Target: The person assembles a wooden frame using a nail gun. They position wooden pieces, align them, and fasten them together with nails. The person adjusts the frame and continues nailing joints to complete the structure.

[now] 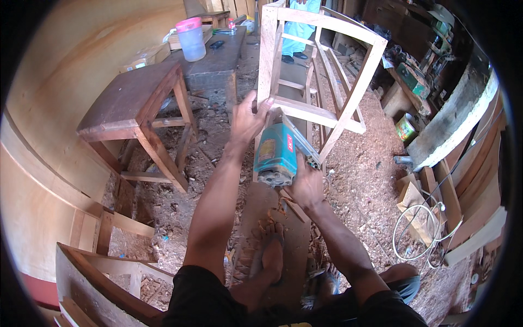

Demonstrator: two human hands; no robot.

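Observation:
My right hand (307, 188) is closed round the handle of a teal nail gun (277, 150) with a grey end cap and a slim metal magazine. The gun's nose meets the lower crossbar of a pale bare-wood chair frame (305, 111), close to its left post. My left hand (249, 119) grips that post beside the nose, the thumb lying toward the crossbar. The frame stands tilted in front of me on a long plank. Some of my right fingers are hidden behind the gun.
A brown wooden stool (131, 101) stands at left, by a low dark table (218, 60) bearing a pink-lidded container (190, 41). A person in light blue trousers (299, 30) is beyond the frame. A coiled pale hose (417, 231) and stacked boards (479, 196) lie right; shavings cover the floor.

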